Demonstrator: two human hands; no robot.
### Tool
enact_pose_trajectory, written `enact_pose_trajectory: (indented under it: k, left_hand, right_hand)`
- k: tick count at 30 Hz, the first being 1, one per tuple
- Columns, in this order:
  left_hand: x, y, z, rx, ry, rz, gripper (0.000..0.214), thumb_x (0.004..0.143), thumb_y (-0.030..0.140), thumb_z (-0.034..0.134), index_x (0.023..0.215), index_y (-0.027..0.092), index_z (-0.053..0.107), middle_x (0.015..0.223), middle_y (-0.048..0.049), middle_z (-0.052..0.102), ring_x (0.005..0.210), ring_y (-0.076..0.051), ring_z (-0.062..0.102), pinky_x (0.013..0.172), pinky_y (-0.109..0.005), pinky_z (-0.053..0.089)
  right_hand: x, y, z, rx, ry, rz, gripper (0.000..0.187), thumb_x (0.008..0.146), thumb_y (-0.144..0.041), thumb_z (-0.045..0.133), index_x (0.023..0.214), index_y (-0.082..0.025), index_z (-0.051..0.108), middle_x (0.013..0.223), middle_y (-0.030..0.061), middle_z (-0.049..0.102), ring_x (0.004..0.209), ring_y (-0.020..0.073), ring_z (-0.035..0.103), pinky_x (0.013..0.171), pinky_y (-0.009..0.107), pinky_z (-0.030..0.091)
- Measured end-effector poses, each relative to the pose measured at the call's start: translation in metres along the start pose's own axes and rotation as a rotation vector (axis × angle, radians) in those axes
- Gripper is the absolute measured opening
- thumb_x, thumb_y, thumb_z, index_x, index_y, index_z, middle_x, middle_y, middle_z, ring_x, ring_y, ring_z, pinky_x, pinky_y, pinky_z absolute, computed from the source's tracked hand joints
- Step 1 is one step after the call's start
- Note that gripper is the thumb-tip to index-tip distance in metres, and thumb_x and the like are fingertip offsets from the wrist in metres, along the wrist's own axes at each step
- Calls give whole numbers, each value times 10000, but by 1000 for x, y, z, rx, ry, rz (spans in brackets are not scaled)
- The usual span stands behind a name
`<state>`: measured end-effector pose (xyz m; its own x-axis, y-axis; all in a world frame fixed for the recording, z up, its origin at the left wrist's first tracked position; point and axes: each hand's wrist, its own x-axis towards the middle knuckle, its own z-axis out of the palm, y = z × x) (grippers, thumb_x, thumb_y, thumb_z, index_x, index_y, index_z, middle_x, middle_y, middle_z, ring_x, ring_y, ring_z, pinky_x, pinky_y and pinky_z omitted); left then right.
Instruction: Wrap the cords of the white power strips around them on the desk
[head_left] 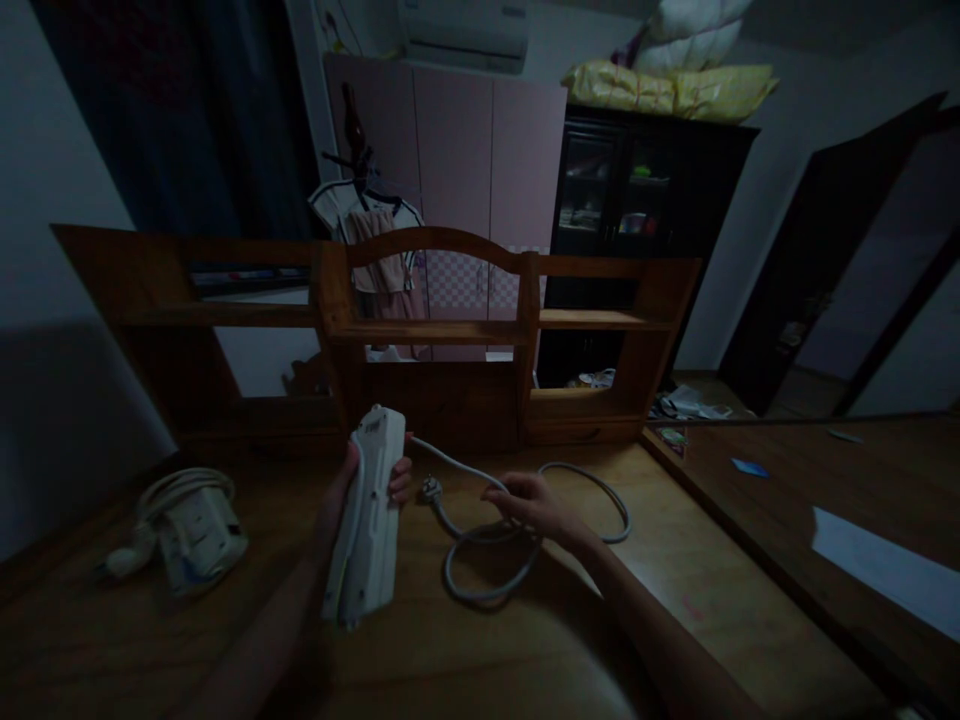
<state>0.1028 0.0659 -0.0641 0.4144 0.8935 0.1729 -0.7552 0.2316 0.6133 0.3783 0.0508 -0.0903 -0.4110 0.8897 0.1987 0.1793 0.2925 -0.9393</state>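
In my left hand [400,482] is a long white power strip [376,510], gripped round its body and raised above the wooden desk, with its underside toward me. A stretch of its cord lies along the strip's left side. My right hand [531,503] pinches the grey-white cord [463,466] to the right of the strip, its fingers closed. The rest of the cord lies in loose loops on the desk below and beside that hand. The cord's plug [431,489] rests on the desk between my two hands.
At the left of the desk [420,660] sits another white power strip [201,535] with its cord wound on it. A wooden shelf unit [431,330] stands along the back. To the right, a brown surface holds a white paper sheet [885,570] and a small blue card [750,468].
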Motion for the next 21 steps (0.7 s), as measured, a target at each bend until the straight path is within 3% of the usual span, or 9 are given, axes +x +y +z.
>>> enact_pose_trajectory:
  k: [2,6,8,10,13,17,21]
  left_hand:
    - [2,7,-4,-14,31,49,517,891,442,461,1281,102,437,780,-34,479,606,-97,475,539,-212,458]
    - [4,11,-7,81,89,82,537,859,456,502,1254,94,472,782,-55,520,607,-126,506,535,-248,473]
    - [2,8,-2,134,106,73,524,847,450,524,1237,101,494,792,-65,557,615,-139,539,549,-262,489]
    - [-1,3,4,211,145,49,496,837,433,552,1216,114,518,815,-75,602,640,-156,583,581,-272,510]
    - [-5,-4,11,427,262,16,464,812,448,593,1119,101,578,822,-90,651,645,-172,620,581,-269,520]
    - [-7,-6,10,713,329,17,475,785,536,592,960,95,623,806,-102,674,624,-174,628,521,-240,495]
    - [-7,-4,7,946,381,19,499,762,588,585,882,106,630,683,-74,659,526,-148,590,467,-219,447]
  right_hand:
    - [-2,-9,-2,73,-46,21,394,816,-509,601,925,-135,661,634,-38,476,549,78,423,500,184,339]
    - [-8,-22,-10,65,-126,17,423,826,-511,593,1048,-154,639,596,-50,462,498,73,400,459,183,305]
    - [-9,-23,-16,-104,-35,-51,388,862,-498,550,1006,-156,662,617,-31,508,523,86,447,472,189,319]
    - [-9,-20,-20,-346,153,-167,352,897,-464,515,933,-157,683,663,-3,576,571,104,505,513,201,352]
    - [-11,-14,-21,-733,341,-344,277,936,-372,489,951,-174,682,760,35,659,630,121,575,576,212,382]
    - [-16,-13,-17,-1095,374,-502,210,952,-278,478,1021,-202,661,771,36,671,655,114,607,589,216,367]
    - [-22,-16,-14,-1220,423,-618,195,944,-252,502,1078,-192,629,695,14,633,598,100,564,573,238,339]
